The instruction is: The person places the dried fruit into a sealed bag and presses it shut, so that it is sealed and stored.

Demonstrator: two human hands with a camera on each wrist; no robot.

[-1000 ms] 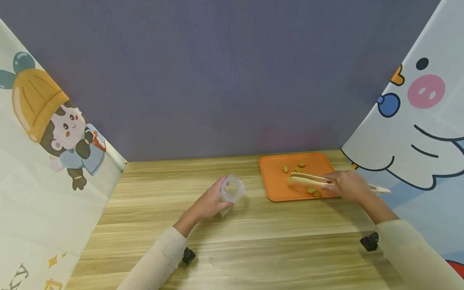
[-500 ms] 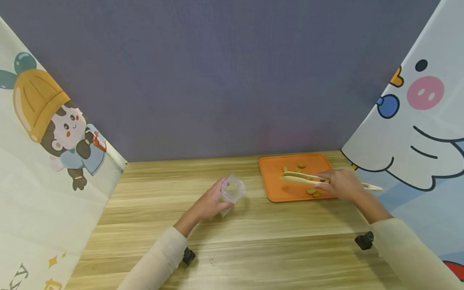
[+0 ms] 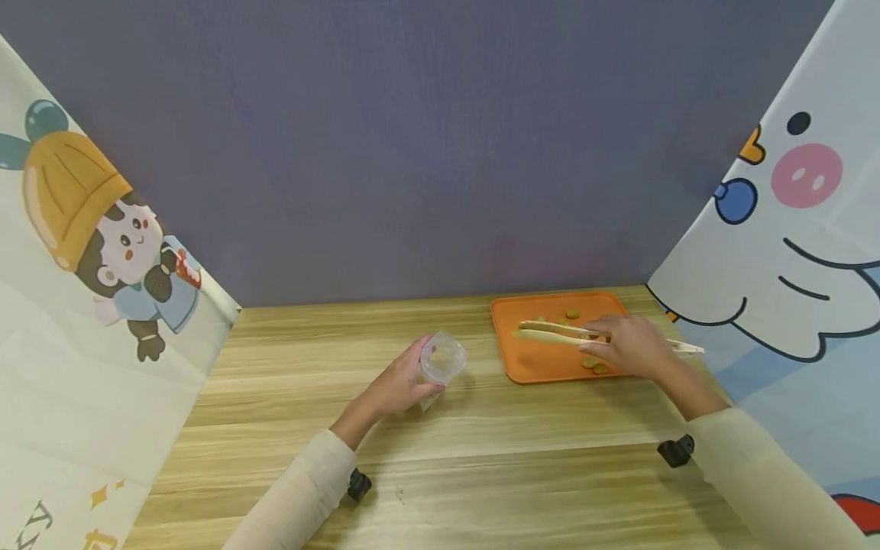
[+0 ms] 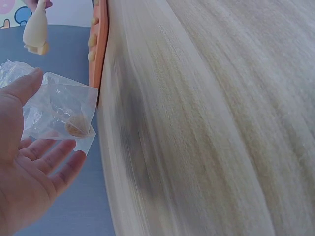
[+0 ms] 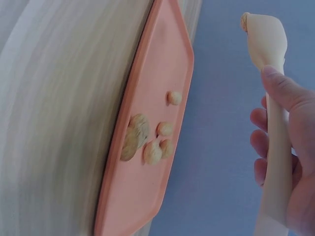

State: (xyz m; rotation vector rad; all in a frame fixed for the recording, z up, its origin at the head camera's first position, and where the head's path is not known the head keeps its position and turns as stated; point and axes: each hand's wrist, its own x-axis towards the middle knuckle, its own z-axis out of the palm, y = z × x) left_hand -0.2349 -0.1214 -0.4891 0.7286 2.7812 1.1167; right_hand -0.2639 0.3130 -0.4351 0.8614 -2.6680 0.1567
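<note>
My left hand point(image 3: 397, 388) holds a clear plastic bag point(image 4: 74, 98), its round mouth opened out, with thumb on one side and fingers on the other. One wrinkled tan piece point(image 4: 76, 126), perhaps dried fruit, lies inside it. In my right hand point(image 3: 635, 347) I grip pale tongs point(image 5: 279, 142), thumb along the near side and fingers curled round. A small tan piece point(image 5: 244, 22) sits at the tongs' tip. In the head view the tongs hang over the orange tray point(image 3: 519, 368), where several similar pieces point(image 5: 152, 152) lie.
The tray stands at the back right of the wood-grain table point(image 3: 412, 489), near the grey back wall point(image 3: 440, 153). Printed cartoon panels close off the left side point(image 3: 69, 344) and right side point(image 3: 777, 305). A black wrist camera point(image 3: 676, 451) sits below the right forearm.
My right hand and the tongs have moved left across the tray, toward the bag. The left hand and the bag have stayed nearly still.
</note>
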